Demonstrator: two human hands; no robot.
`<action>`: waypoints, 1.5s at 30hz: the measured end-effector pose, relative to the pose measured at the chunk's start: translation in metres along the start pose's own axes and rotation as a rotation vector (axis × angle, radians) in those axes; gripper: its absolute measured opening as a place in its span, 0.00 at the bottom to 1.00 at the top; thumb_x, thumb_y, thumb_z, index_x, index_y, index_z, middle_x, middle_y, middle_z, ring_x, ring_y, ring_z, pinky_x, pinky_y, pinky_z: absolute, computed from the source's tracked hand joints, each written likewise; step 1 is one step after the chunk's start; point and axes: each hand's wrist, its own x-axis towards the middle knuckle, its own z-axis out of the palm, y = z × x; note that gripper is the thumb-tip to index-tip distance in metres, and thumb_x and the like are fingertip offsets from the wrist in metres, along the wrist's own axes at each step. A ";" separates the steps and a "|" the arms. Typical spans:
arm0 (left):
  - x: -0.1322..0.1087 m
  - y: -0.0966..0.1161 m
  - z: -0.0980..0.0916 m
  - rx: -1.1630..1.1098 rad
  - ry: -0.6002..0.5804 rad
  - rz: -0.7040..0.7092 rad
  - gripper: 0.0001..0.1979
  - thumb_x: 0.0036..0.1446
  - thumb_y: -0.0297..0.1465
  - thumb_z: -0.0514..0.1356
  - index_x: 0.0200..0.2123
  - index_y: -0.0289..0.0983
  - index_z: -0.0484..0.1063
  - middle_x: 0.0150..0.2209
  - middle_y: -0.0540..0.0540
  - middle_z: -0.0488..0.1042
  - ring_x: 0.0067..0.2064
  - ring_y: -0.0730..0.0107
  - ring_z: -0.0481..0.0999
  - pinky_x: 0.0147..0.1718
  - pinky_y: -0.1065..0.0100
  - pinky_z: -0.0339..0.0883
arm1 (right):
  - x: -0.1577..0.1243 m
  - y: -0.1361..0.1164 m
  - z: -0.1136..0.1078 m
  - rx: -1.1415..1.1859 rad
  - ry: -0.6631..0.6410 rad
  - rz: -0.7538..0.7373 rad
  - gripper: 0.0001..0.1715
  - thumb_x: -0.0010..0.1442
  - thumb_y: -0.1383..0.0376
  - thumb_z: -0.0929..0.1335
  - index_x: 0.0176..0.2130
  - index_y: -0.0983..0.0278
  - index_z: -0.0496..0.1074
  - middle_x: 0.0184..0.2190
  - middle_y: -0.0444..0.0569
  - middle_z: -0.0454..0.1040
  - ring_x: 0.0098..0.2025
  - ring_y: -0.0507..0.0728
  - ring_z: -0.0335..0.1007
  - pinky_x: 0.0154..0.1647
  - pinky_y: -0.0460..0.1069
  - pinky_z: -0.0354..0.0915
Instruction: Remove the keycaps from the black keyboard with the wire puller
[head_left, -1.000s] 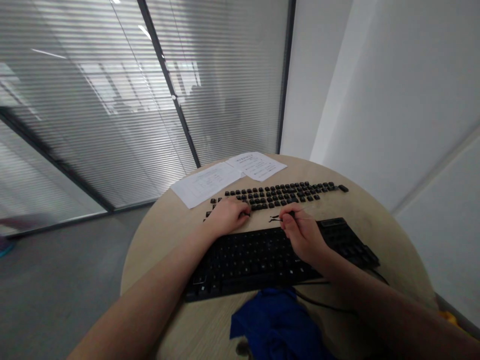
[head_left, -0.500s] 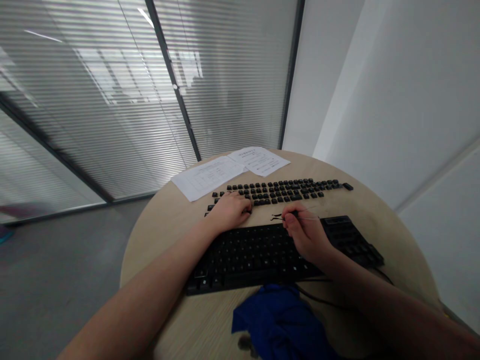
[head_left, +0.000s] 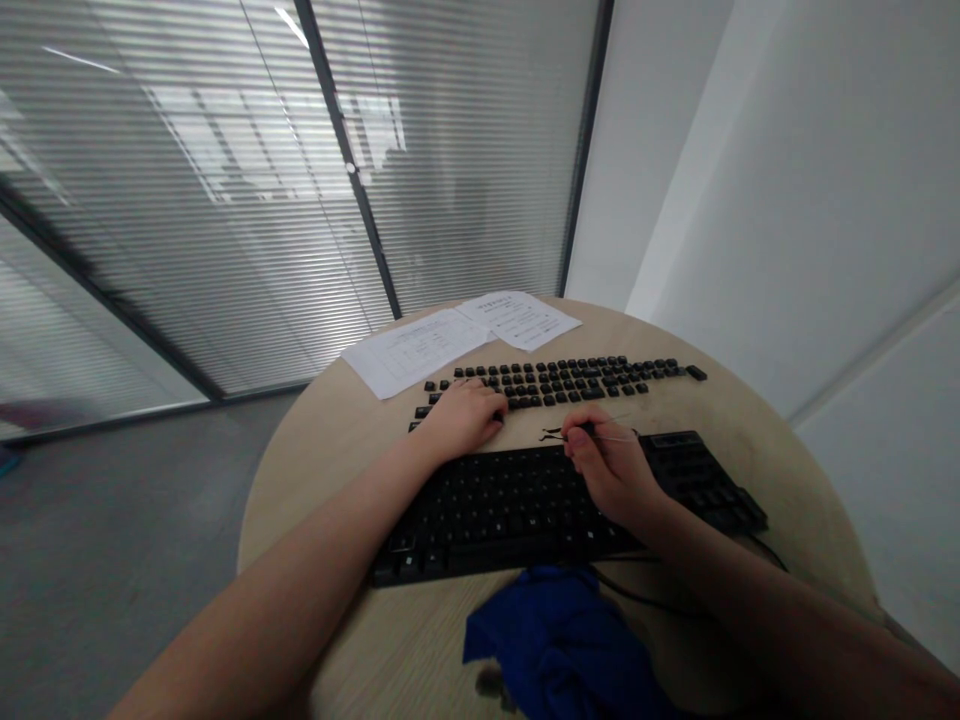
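My left hand (head_left: 466, 415) rests over the left end of rows of loose black keycaps (head_left: 555, 380), its thumb and forefinger pinched around a dark keycap (head_left: 499, 416) that is mostly hidden. My right hand (head_left: 604, 455) is closed around a wire keycap puller (head_left: 553, 434). The puller's dark hooked ends stick out to the left and its thin wires to the right, above the far edge of the black keyboard (head_left: 495, 510). The keyboard lies below both hands, partly covered by my right hand and forearm.
Two printed paper sheets (head_left: 420, 350) lie at the far left of the round wooden table (head_left: 300, 480). A blue cloth (head_left: 555, 640) is bunched at the near edge, beside the keyboard cable (head_left: 645, 602). A blind-covered glass partition (head_left: 465, 200) and white wall (head_left: 825, 200) stand behind.
My left hand has shifted slightly right and up along the keycap rows, fingers still pinched. My right hand with the puller has barely moved.
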 end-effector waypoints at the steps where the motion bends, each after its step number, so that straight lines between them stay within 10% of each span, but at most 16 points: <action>1: 0.000 -0.001 0.001 0.006 0.001 0.001 0.05 0.60 0.28 0.62 0.39 0.38 0.78 0.40 0.44 0.82 0.45 0.56 0.76 0.47 0.58 0.66 | 0.000 0.000 0.000 -0.004 -0.001 -0.003 0.10 0.72 0.60 0.63 0.38 0.59 0.69 0.26 0.45 0.70 0.25 0.53 0.64 0.25 0.48 0.59; 17: -0.025 -0.011 -0.045 -0.053 0.148 -0.150 0.10 0.65 0.34 0.58 0.37 0.39 0.78 0.35 0.46 0.80 0.36 0.65 0.75 0.36 0.65 0.62 | -0.004 0.005 -0.004 0.070 0.011 0.010 0.16 0.75 0.54 0.62 0.39 0.60 0.69 0.26 0.44 0.69 0.24 0.52 0.63 0.25 0.47 0.60; 29: -0.026 0.031 -0.051 -0.310 -0.400 0.015 0.09 0.57 0.39 0.66 0.30 0.40 0.80 0.26 0.50 0.77 0.28 0.69 0.70 0.30 0.66 0.56 | -0.026 -0.023 0.008 0.321 -0.415 0.193 0.18 0.74 0.51 0.64 0.39 0.61 0.70 0.26 0.41 0.67 0.24 0.50 0.59 0.25 0.46 0.56; 45: -0.023 0.030 -0.047 -0.347 -0.458 0.070 0.08 0.54 0.39 0.67 0.33 0.40 0.80 0.27 0.51 0.77 0.29 0.68 0.71 0.31 0.65 0.57 | -0.021 -0.034 0.011 0.107 -0.668 0.208 0.11 0.74 0.59 0.62 0.40 0.61 0.67 0.27 0.41 0.67 0.26 0.51 0.60 0.27 0.46 0.56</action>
